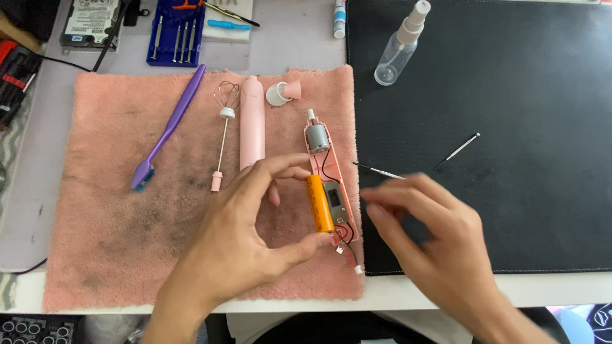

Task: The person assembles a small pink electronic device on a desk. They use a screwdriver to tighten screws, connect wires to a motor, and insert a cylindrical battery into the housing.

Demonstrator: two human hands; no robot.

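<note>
Head view: left hand (245, 236) pinches the orange battery (319, 203) endwise, thumb at its lower end, fingertips at its upper end. Battery lies alongside the opened pink casing half (331, 185), which carries the motor (317, 137) and circuit board (335, 199), all on the pink towel (115, 210). Right hand (433, 242) is empty, fingers loosely extended, blurred, just beside the casing over the black mat (510, 191). Whisk shaft (222, 143) and purple toothbrush (167, 127) lie further left.

On the towel (127, 210) the battery (319, 203) lies in the opened casing (331, 185); whisk (223, 137) at its nine o'clock, toothbrush (169, 127) farther (same direction), spray bottle (400, 48) at one o'clock on the mat (510, 204)
</note>
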